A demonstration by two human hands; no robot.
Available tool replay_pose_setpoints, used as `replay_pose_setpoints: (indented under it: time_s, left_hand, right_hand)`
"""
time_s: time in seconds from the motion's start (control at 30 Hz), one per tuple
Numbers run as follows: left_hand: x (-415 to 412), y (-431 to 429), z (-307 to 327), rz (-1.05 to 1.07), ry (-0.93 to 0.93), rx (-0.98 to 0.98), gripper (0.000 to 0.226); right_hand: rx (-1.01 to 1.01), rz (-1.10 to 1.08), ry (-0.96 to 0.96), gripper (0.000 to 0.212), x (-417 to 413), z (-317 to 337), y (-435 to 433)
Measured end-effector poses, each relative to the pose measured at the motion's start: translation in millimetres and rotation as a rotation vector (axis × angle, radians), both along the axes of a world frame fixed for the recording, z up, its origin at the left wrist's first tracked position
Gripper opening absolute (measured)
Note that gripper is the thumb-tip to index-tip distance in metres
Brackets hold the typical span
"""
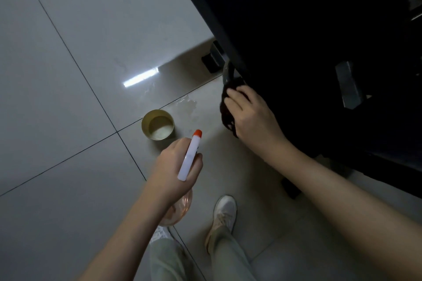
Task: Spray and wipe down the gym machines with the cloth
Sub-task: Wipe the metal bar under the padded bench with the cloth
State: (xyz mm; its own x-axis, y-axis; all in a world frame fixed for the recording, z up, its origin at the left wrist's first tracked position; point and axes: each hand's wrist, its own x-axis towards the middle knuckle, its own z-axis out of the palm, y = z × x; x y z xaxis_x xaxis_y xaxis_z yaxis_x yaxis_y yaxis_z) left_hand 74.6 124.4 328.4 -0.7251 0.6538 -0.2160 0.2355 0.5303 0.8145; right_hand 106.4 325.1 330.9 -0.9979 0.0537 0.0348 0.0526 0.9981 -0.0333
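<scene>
Dark cloth (225,118) bunched in right hand (250,116) — left hand (174,167) grips spray bottle (191,157).

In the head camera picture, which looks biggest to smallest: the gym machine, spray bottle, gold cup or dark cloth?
1. gym machine
2. spray bottle
3. gold cup and dark cloth look about alike; the right hand hides part of the cloth, so I won't rank them.

open floor (68,75) left; cup (158,127) nr machine (296,29)

No readable text, label or number anywhere.
</scene>
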Motion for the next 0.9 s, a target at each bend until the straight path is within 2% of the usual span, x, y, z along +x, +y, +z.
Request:
replay_pose_setpoints:
  time_s: [0.07, 0.13, 0.27, 0.43, 0.57, 0.73, 0.9]
  left_hand:
    - [-1.1, 1.9, -0.6, 0.010, -0.006, -0.010, 0.031]
    - [-2.3, 4.1, -2.0, 0.007, 0.001, -0.023, 0.028]
    - [-1.9, 5.5, -2.8, -0.028, 0.000, -0.019, 0.026]
    - [1.5, 2.9, 1.9, -0.047, 0.026, -0.016, 0.025]
    - [5.5, 3.3, 3.2, -0.043, 0.034, -0.013, 0.027]
    - [14.4, 6.4, -5.0, -0.020, -0.004, -0.025, 0.028]
    - [20.8, 7.0, -4.4, -0.049, 0.005, -0.024, 0.032]
  right_hand:
    - [-0.005, 0.006, -0.017, 0.038, -21.7, -5.1, -1.3]
    - [0.021, 0.021, -0.068, 0.032, -37.3, -14.2, -4.1]
    - [0.127, 0.081, -0.084, 0.030, -15.1, -22.4, 1.3]
    - [0.056, 0.121, -0.024, 0.031, 43.8, -11.0, 7.8]
    - [-0.026, 0.035, 0.017, 0.035, 32.7, -13.7, -5.0]
    - [0.130, 0.086, -0.078, 0.048, 28.4, -36.0, -7.1]
    - [0.080, 0.146, -0.036, 0.027, 61.3, -28.2, 2.6]
